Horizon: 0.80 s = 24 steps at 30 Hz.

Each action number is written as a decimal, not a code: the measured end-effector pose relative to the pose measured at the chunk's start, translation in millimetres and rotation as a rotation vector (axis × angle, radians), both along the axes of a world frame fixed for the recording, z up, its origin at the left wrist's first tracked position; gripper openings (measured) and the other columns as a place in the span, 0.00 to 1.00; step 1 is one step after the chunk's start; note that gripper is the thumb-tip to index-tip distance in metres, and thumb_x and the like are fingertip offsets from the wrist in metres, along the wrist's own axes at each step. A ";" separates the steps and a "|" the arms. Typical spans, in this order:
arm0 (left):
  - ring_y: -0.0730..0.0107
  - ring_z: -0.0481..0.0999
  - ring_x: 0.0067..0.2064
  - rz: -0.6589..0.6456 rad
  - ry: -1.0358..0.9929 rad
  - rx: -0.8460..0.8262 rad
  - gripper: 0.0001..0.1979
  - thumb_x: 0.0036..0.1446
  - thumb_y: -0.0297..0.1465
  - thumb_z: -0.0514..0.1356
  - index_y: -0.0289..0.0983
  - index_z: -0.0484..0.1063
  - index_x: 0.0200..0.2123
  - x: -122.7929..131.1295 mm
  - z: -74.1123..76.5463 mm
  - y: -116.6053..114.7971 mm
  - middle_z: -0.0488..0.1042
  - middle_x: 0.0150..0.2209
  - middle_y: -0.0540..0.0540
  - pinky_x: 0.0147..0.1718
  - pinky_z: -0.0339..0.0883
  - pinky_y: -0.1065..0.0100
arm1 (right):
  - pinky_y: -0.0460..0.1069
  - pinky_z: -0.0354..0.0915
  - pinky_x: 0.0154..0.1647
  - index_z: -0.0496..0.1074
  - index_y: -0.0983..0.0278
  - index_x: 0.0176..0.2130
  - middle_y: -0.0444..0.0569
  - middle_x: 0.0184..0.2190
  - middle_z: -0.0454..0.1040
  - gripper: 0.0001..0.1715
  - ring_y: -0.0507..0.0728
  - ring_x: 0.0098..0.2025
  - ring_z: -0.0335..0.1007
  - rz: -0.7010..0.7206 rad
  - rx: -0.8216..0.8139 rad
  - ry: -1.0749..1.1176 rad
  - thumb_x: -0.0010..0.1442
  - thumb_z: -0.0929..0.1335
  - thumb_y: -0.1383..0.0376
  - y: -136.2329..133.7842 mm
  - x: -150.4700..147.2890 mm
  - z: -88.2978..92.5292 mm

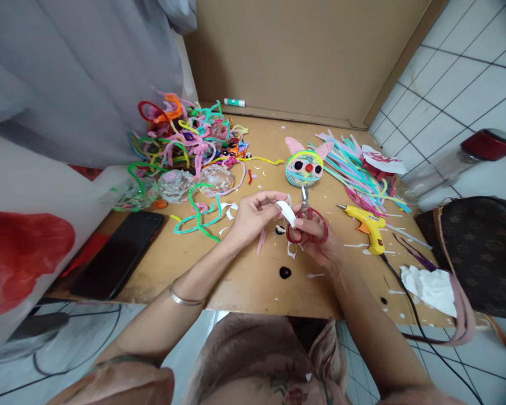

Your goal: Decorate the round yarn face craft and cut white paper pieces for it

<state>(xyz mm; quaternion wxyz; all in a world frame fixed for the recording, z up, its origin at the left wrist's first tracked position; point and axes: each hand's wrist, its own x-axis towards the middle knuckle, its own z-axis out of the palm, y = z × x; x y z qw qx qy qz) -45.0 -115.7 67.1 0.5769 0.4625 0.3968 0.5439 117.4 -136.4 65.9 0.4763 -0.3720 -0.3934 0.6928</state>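
Over the middle of the table, my left hand (255, 216) pinches a small curved strip of white paper (286, 213). My right hand (319, 243) has its fingers through the red handles of a pair of scissors (305, 211), whose blades point away from me. The right thumb is close to the paper's lower end; whether it touches cannot be made out. Just beyond the blade tips sits a round animal head (304, 171) with pink ears, black eyes and a red nose. A black disc (285, 273) lies on the table nearer to me.
A tangled heap of pipe cleaners (194, 132) fills the back left, with a phone (118, 256) in front. Straight pipe cleaners (349, 166) lie at the right. A yellow glue gun (369, 225) trails a cord near a brown bag (476, 253). A glue stick (235, 103) lies by the cardboard.
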 end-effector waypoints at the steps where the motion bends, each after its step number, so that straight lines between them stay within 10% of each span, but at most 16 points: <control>1: 0.71 0.78 0.31 0.005 0.002 -0.005 0.14 0.45 0.35 0.70 0.34 0.80 0.36 0.1 -0.1 0.2 0.82 0.33 0.45 0.34 0.72 0.68 | 0.47 0.59 0.25 0.70 0.61 0.37 0.36 0.20 0.68 0.19 0.48 0.21 0.59 -0.001 0.003 0.001 0.45 0.77 0.61 0.0 -0.1 -0.1; 24: 0.76 0.73 0.24 0.051 -0.046 -0.014 0.18 0.44 0.38 0.71 0.33 0.78 0.36 -0.1 -1.1 1.6 0.80 0.28 0.48 0.28 0.70 0.72 | 0.46 0.60 0.25 0.69 0.61 0.37 0.37 0.20 0.71 0.23 0.49 0.22 0.63 -0.045 0.043 -0.033 0.43 0.79 0.61 -1.3 -0.3 5.1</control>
